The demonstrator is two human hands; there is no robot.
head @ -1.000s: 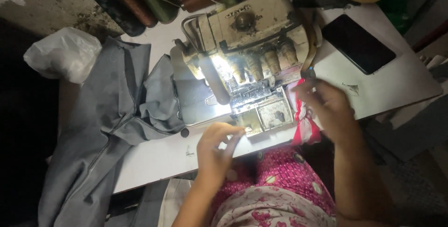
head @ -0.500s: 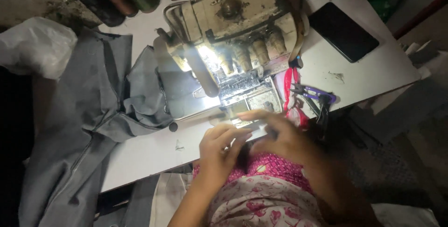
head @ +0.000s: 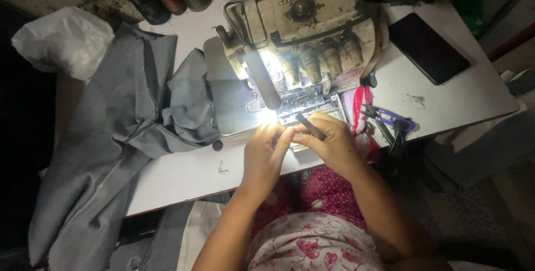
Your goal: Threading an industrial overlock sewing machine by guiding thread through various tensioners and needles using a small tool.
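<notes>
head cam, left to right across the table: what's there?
White plastic bag → grey fabric → left hand → right hand holding a small dark tool → purple-handled snips → black phone.

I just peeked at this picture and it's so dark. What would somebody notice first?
First the bright lamp glow under the worn cream sewing machine at the top middle of the white table. Right in front of it, the left hand and right hand meet, the right holding a small dark tool. A big grey cloth spills off the table's left side.
</notes>
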